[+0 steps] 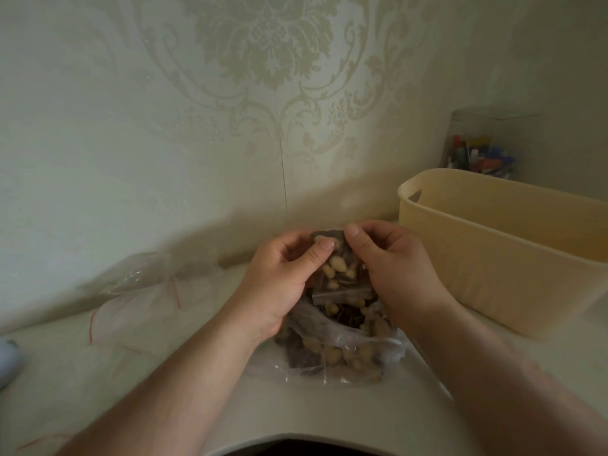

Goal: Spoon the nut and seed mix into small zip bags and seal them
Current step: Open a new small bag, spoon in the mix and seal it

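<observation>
a: cream plastic first, since it's the biggest thing i see: a tub [513,258] on the right of the table [184,353], against the patterned wall [164,110]. behind it stands a clear box [483,146] of coloured bits, too blurred to name.

b: and on the left?

a: a pile of clear empty bags [138,291] with red zip lines, lying well apart from the hands.

b: where's the mix?

a: in a large clear bag [342,353] at the middle of the table, open at the top, full of pale nuts and dark seeds. it sits right under my wrists.

b: the small one?

a: the small bag [335,268] is held up just above the large bag, upright, partly filled with nuts. a second small bag seems to lie just below it; i can't tell for sure.

b: hands?

a: my left hand [283,284] pinches the small bag's top edge, thumb in front. my right hand [391,268] pinches the same edge from the other side, thumb up. whether the zip is closed, i can't tell.
</observation>
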Action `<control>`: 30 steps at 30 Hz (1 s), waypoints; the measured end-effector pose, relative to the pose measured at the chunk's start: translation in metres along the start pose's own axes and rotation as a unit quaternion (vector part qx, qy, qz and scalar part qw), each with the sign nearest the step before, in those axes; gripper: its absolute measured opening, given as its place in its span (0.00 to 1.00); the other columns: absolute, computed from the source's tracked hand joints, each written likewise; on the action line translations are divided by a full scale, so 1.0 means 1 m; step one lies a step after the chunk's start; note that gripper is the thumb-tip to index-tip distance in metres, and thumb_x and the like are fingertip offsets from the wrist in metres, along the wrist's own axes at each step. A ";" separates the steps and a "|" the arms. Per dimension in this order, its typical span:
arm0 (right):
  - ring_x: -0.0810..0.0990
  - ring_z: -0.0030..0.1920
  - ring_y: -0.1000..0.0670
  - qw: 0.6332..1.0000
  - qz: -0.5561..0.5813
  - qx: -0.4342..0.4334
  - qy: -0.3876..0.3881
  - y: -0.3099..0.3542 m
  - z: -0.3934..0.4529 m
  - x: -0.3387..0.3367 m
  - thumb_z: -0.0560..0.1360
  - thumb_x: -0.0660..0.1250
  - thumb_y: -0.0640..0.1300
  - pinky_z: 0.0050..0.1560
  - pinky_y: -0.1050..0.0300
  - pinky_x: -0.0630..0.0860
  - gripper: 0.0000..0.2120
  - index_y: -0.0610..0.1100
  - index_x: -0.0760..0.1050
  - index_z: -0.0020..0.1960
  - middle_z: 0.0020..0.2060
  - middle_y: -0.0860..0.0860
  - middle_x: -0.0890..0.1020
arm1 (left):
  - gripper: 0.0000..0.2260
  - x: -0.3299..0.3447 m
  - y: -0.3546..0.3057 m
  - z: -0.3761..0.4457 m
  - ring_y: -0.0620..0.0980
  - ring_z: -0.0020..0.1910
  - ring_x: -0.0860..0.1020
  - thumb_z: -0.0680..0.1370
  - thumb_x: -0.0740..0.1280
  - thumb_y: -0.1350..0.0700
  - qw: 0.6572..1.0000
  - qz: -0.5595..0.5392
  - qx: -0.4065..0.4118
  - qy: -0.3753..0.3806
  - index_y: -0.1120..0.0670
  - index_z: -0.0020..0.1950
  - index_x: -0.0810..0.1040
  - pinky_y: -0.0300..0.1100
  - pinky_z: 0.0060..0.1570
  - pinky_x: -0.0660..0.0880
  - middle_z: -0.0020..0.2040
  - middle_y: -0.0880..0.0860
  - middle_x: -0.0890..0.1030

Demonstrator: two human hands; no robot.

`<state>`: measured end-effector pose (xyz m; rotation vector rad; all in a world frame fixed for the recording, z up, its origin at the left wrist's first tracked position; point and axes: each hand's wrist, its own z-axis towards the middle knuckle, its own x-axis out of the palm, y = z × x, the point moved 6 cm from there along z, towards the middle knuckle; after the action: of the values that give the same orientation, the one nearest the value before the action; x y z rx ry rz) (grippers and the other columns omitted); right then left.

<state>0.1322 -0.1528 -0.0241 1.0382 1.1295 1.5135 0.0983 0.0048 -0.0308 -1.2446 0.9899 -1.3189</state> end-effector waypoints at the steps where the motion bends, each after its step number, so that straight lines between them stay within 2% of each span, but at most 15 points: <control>1: 0.88 0.46 0.44 1.000 0.010 0.008 0.018 -0.001 -0.001 0.002 0.80 0.71 0.49 0.48 0.47 0.84 0.11 0.42 0.85 0.53 0.44 0.43 0.88 | 0.14 0.000 0.000 0.000 0.53 0.48 0.86 0.73 0.75 0.49 1.000 -0.004 0.002 -0.002 0.56 0.55 0.86 0.44 0.50 0.83 0.49 0.57 0.88; 3: 0.89 0.50 0.43 0.998 0.015 0.015 0.051 -0.003 -0.002 0.007 0.77 0.72 0.51 0.53 0.46 0.84 0.13 0.42 0.85 0.55 0.47 0.44 0.89 | 0.13 -0.003 -0.001 0.000 0.51 0.48 0.85 0.74 0.74 0.50 1.000 -0.014 0.011 -0.009 0.55 0.54 0.85 0.42 0.46 0.81 0.48 0.55 0.87; 4: 0.89 0.49 0.44 0.998 0.010 0.012 0.053 -0.002 -0.002 0.008 0.77 0.73 0.49 0.53 0.46 0.85 0.11 0.43 0.85 0.55 0.46 0.45 0.89 | 0.13 -0.004 -0.001 0.001 0.51 0.48 0.85 0.74 0.74 0.50 1.000 -0.018 0.013 -0.011 0.55 0.54 0.85 0.43 0.47 0.81 0.48 0.55 0.87; 7: 0.89 0.47 0.44 0.999 0.014 0.003 0.039 0.000 -0.002 0.006 0.80 0.71 0.45 0.48 0.49 0.85 0.07 0.43 0.86 0.53 0.44 0.45 0.89 | 0.17 -0.003 0.001 0.002 0.55 0.54 0.86 0.73 0.75 0.49 0.999 -0.035 -0.011 0.004 0.56 0.59 0.85 0.52 0.57 0.81 0.53 0.57 0.87; 9: 0.89 0.49 0.42 0.998 0.038 0.014 0.048 -0.002 -0.001 0.006 0.79 0.71 0.47 0.50 0.47 0.86 0.11 0.42 0.85 0.55 0.46 0.43 0.89 | 0.17 -0.001 0.002 0.003 0.55 0.52 0.86 0.72 0.76 0.50 0.999 -0.023 -0.015 0.016 0.56 0.57 0.86 0.52 0.59 0.81 0.51 0.58 0.88; 12: 0.88 0.53 0.40 0.993 0.063 0.039 0.092 -0.007 -0.001 0.010 0.75 0.71 0.50 0.54 0.44 0.85 0.17 0.41 0.84 0.59 0.50 0.41 0.88 | 0.12 -0.005 0.001 0.004 0.53 0.50 0.85 0.73 0.75 0.52 1.000 -0.018 0.010 -0.008 0.55 0.54 0.87 0.50 0.56 0.82 0.49 0.56 0.88; 15: 0.88 0.45 0.48 0.995 0.011 0.009 0.098 -0.005 -0.002 0.010 0.76 0.73 0.45 0.43 0.57 0.83 0.11 0.42 0.85 0.56 0.46 0.45 0.89 | 0.16 -0.009 0.001 0.006 0.61 0.58 0.85 0.73 0.76 0.48 0.999 -0.039 0.019 -0.009 0.55 0.56 0.87 0.63 0.66 0.78 0.55 0.60 0.87; 17: 0.87 0.41 0.51 0.996 0.021 0.011 0.086 -0.003 -0.002 0.009 0.77 0.73 0.44 0.38 0.61 0.81 0.09 0.41 0.85 0.54 0.43 0.46 0.89 | 0.21 -0.008 -0.001 0.005 0.61 0.62 0.84 0.71 0.77 0.48 0.999 -0.035 0.017 0.023 0.56 0.61 0.85 0.62 0.68 0.76 0.58 0.60 0.86; 20: 0.88 0.50 0.41 0.990 0.085 0.042 0.106 -0.002 -0.002 0.012 0.77 0.69 0.48 0.49 0.49 0.85 0.17 0.37 0.83 0.59 0.50 0.41 0.88 | 0.21 -0.005 -0.002 0.003 0.56 0.61 0.84 0.70 0.78 0.56 0.999 -0.001 0.047 0.027 0.57 0.63 0.84 0.52 0.64 0.80 0.58 0.58 0.87; 22: 0.88 0.51 0.40 0.989 0.096 0.038 0.107 0.001 -0.003 0.011 0.76 0.70 0.49 0.50 0.49 0.84 0.18 0.37 0.82 0.59 0.51 0.40 0.88 | 0.20 -0.006 -0.003 0.003 0.56 0.60 0.85 0.71 0.77 0.59 0.998 -0.013 0.062 0.003 0.57 0.62 0.83 0.48 0.60 0.81 0.58 0.58 0.87; 23: 0.88 0.50 0.41 0.990 0.094 0.031 0.099 0.002 -0.003 0.009 0.74 0.71 0.49 0.49 0.50 0.84 0.18 0.38 0.83 0.59 0.50 0.41 0.88 | 0.20 -0.006 -0.003 0.004 0.57 0.61 0.84 0.71 0.77 0.59 0.998 -0.023 0.061 0.000 0.58 0.63 0.83 0.50 0.61 0.80 0.58 0.59 0.86; 26: 0.88 0.51 0.40 0.995 0.074 0.015 0.061 0.005 -0.002 0.004 0.75 0.72 0.51 0.56 0.41 0.84 0.17 0.40 0.85 0.57 0.50 0.41 0.88 | 0.22 0.000 -0.007 0.009 0.60 0.62 0.84 0.72 0.78 0.53 0.999 -0.039 0.032 0.019 0.59 0.63 0.82 0.55 0.64 0.79 0.60 0.62 0.85; 28: 0.88 0.52 0.39 0.996 0.082 0.014 0.028 0.007 -0.001 0.000 0.79 0.72 0.49 0.60 0.36 0.82 0.10 0.43 0.86 0.54 0.49 0.41 0.88 | 0.18 0.005 -0.017 0.015 0.57 0.56 0.85 0.78 0.70 0.45 0.999 -0.032 0.017 0.030 0.57 0.59 0.85 0.53 0.58 0.81 0.55 0.60 0.87; 30: 0.88 0.51 0.40 0.995 0.102 0.019 -0.007 0.014 -0.002 -0.005 0.82 0.69 0.46 0.60 0.35 0.82 0.08 0.46 0.87 0.52 0.48 0.42 0.89 | 0.18 0.002 -0.028 0.025 0.53 0.47 0.85 0.81 0.63 0.43 0.999 -0.031 0.000 -0.018 0.54 0.53 0.86 0.49 0.49 0.81 0.48 0.55 0.87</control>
<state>0.1288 -0.1599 -0.0114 1.2185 1.0715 1.6469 0.1192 0.0083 0.0006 -1.3046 0.9328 -1.3404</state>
